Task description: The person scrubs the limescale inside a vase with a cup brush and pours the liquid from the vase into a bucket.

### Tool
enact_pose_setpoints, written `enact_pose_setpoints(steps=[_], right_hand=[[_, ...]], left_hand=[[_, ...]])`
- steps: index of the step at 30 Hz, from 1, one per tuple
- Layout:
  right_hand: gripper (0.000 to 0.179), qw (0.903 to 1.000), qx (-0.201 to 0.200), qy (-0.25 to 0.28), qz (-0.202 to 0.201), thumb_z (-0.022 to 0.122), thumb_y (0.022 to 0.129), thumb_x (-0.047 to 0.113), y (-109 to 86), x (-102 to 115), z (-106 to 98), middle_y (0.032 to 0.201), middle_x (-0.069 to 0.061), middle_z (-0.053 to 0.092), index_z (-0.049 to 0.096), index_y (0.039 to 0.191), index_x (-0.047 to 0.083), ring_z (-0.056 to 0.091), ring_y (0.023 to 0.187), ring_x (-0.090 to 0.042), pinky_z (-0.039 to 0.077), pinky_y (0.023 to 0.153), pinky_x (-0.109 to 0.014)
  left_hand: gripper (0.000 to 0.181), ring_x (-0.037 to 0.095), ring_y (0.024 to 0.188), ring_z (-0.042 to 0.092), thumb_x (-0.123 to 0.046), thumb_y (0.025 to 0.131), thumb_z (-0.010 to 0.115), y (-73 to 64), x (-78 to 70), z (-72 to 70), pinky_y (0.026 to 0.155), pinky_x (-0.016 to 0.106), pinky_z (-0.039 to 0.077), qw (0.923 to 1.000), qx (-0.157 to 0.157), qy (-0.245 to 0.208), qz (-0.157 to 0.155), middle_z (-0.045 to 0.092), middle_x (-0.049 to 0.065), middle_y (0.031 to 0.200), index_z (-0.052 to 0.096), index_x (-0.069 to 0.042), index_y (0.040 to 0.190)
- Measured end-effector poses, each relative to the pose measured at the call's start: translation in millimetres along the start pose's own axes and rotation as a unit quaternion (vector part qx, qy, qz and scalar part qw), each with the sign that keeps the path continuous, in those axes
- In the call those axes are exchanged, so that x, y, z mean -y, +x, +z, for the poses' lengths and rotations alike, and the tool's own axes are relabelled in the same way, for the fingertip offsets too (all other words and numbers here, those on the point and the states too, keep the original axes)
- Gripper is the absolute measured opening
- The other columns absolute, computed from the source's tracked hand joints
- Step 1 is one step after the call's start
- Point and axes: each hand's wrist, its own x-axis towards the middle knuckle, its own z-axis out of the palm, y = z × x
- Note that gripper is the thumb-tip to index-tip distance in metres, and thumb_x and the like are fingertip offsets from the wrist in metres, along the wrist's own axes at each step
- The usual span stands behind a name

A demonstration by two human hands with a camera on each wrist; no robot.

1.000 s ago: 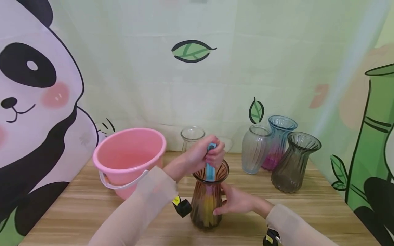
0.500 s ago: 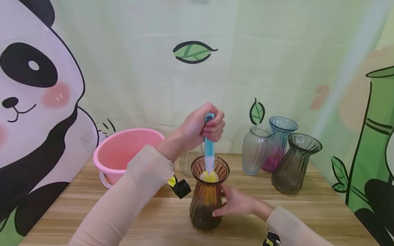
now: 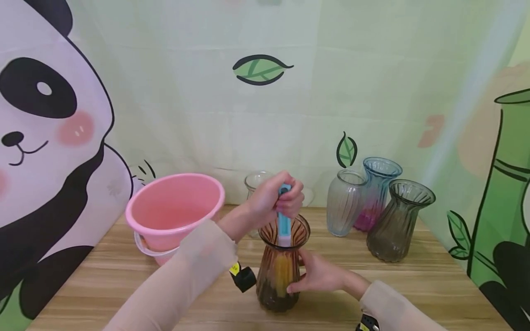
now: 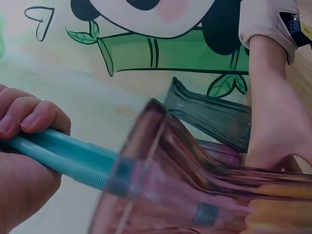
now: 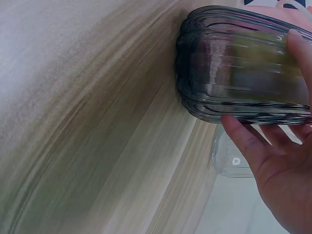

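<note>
A brown-tinted ribbed glass vase (image 3: 267,276) stands upright on the table, its flared mouth facing up. My left hand (image 3: 273,200) grips the light blue handle of a bottle brush (image 3: 284,225) above the vase mouth. The brush's yellow sponge head shows through the glass, inside the vase. In the left wrist view, fingers curl round the blue brush handle (image 4: 68,156). My right hand (image 3: 320,274) holds the vase low on its right side, the thumb in front. In the right wrist view, my right thumb and fingers lie on either side of the vase (image 5: 219,73).
A pink bucket (image 3: 134,218) with a pale handle stands at the left. Behind my left hand is a clear glass vase (image 3: 253,179). At the right stand a clear ribbed vase (image 3: 341,207), a blue-and-pink vase (image 3: 374,188) and a tilted grey vase (image 3: 391,234).
My left hand rose, bringing the sponge head up to the vase mouth, then came back down. The sponge is now deep inside again. My right hand and the vase stay in place.
</note>
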Motion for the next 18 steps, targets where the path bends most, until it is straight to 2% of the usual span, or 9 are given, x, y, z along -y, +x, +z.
enact_pose_setpoints(steps=[6,11,14,18], right_hand=[[0.08,0.9997,-0.007,0.021,-0.008,0.076,0.073,0.019,-0.2,-1.5,1.9,0.126,-0.019,0.047,0.027,0.135,0.003,0.052,0.113,-0.035,0.054,0.071,-0.025],[0.078,0.9997,-0.009,0.005,-0.02,0.074,0.076,0.022,-1.6,-1.5,3.9,0.128,-0.022,0.044,0.026,0.134,0.002,0.049,0.115,-0.038,0.054,0.069,-0.025],[0.076,0.9993,0.013,-0.028,-0.023,0.072,0.078,0.026,-2.8,0.1,0.6,0.131,-0.023,0.04,0.026,0.133,0.001,0.046,0.117,-0.04,0.054,0.072,-0.03],[0.076,0.9968,0.056,-0.053,-0.023,0.07,0.079,0.024,-2.0,1.3,-7.6,0.135,-0.022,0.037,0.024,0.134,-0.001,0.041,0.122,-0.039,0.05,0.084,-0.043]], left_hand=[[0.033,0.009,0.041,0.022,-0.012,0.083,0.022,-5.5,24.2,-5.6,0.045,0.022,0.02,0.9997,0.008,0.018,-0.012,0.025,-0.008,0.044,0.024,-0.016,0.05],[0.033,0.008,0.041,0.022,-0.012,0.084,0.021,-7.1,31.7,-6.4,0.045,0.022,0.02,0.9993,0.008,0.036,-0.005,0.026,-0.008,0.045,0.024,-0.016,0.051],[0.033,0.008,0.041,0.022,-0.013,0.084,0.022,-7.5,32.2,-6.9,0.045,0.022,0.02,0.9996,0.002,0.028,-0.006,0.025,-0.008,0.044,0.023,-0.015,0.051],[0.033,0.007,0.041,0.022,-0.012,0.084,0.021,-8.5,32.3,-8.3,0.046,0.022,0.02,0.9997,-0.002,0.021,-0.01,0.024,-0.008,0.044,0.022,-0.015,0.051]])
